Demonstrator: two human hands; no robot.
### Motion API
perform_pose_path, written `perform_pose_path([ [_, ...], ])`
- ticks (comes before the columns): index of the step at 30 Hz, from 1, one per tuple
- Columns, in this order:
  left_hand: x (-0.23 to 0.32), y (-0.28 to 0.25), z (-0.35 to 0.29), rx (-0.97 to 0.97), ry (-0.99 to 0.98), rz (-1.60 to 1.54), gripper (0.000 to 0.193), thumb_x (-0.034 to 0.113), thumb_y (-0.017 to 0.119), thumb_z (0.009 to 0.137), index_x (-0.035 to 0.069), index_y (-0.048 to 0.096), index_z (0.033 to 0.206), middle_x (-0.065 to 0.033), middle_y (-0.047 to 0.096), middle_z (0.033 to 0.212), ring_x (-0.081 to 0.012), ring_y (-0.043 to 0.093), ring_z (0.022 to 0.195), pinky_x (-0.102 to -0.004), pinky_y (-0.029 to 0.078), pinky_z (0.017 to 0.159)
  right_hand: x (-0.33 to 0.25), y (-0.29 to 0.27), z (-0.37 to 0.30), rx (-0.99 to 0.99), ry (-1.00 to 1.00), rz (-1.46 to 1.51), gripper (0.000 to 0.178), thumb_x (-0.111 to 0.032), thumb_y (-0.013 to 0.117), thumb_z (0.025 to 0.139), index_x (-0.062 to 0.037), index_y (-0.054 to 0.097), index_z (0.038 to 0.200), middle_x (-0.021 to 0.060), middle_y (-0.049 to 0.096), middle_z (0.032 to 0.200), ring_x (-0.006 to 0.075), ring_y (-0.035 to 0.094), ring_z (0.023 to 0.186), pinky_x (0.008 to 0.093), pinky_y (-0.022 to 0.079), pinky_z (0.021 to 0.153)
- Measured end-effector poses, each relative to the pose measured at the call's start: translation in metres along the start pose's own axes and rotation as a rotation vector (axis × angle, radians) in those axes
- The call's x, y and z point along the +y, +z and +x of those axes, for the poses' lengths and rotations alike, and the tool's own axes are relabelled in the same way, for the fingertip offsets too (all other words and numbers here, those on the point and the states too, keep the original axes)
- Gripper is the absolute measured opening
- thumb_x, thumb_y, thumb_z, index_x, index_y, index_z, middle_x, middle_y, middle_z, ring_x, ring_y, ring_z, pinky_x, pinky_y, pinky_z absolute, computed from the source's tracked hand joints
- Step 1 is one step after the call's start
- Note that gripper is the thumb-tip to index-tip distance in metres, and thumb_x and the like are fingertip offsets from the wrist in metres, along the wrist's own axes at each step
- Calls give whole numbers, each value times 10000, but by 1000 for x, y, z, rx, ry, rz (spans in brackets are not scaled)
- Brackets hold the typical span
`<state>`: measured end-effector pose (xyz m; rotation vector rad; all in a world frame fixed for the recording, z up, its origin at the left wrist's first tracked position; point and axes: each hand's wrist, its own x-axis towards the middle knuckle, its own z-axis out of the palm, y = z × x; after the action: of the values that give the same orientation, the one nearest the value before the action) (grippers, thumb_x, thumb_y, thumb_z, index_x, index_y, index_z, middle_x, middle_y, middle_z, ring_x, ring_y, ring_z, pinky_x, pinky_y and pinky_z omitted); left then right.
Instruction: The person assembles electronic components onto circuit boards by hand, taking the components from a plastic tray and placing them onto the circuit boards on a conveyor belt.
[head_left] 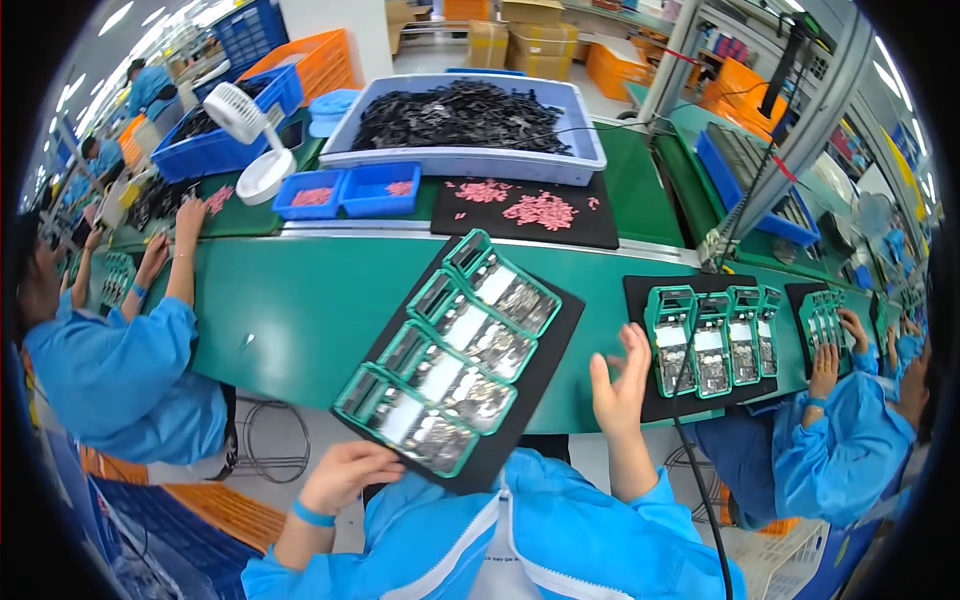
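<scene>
A black board (562, 325) lies tilted across the green bench in front of me, its near end reaching past the bench edge toward my body. Several green frames (432, 304) sit on it in a slanted row, holding silvery electronic assemblies. My left hand (350, 476) pinches the board's near left corner between thumb and fingers. To the right of the board, my right hand (622, 385) is raised with fingers apart, holding nothing. It is nearest to a second black board (650, 400) carrying similar green frames (711, 343).
Beyond the bench stand a large bin (465, 165) of black parts and two blue trays (380, 205) with pink pieces. More pink pieces (540, 210) lie on a black mat. A black cable (700, 480) hangs at right. Co-workers sit on both sides; a white fan (238, 113) stands left.
</scene>
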<state>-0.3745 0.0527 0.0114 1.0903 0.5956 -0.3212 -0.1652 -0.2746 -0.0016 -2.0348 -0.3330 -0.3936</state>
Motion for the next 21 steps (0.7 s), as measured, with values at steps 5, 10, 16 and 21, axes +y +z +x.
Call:
perform_pose_path([
  [5, -9, 44, 8, -321, -63, 92, 350, 86, 603, 904, -75, 558, 1212, -167, 636, 1108, -230, 617, 1053, -303, 487, 939, 5, 44, 49, -41, 287, 376, 676, -317, 565, 939, 21, 221, 1412, 264, 331, 1404, 334, 438, 1266, 388, 423, 989],
  [10, -32, 62, 32, -522, -42, 59, 516, 113, 599, 916, -24, 403, 1373, -167, 498, 1319, -209, 550, 1156, -311, 462, 972, 15, 64, 96, -94, 15, -45, 468, -246, 618, 885, 29, 482, 1238, 250, 502, 1228, 360, 527, 1121, 400, 434, 929],
  [16, -16, 35, 28, -657, -85, 347, 380, 144, 564, 949, -31, 503, 1281, -101, 569, 1242, -150, 538, 1141, -279, 420, 989, 17, 100, 174, -141, -205, -180, 82, -83, 661, 742, -66, 685, 818, 141, 639, 872, 324, 602, 909, 419, 478, 808],
  [21, 67, 18, -9, -551, 78, 681, 294, 167, 582, 939, -21, 585, 1165, -111, 623, 1147, -158, 592, 1041, -292, 483, 898, 9, 151, 216, -332, -471, -278, 90, -122, 698, 702, -96, 693, 788, 142, 629, 817, 336, 604, 861, 438, 489, 773],
])
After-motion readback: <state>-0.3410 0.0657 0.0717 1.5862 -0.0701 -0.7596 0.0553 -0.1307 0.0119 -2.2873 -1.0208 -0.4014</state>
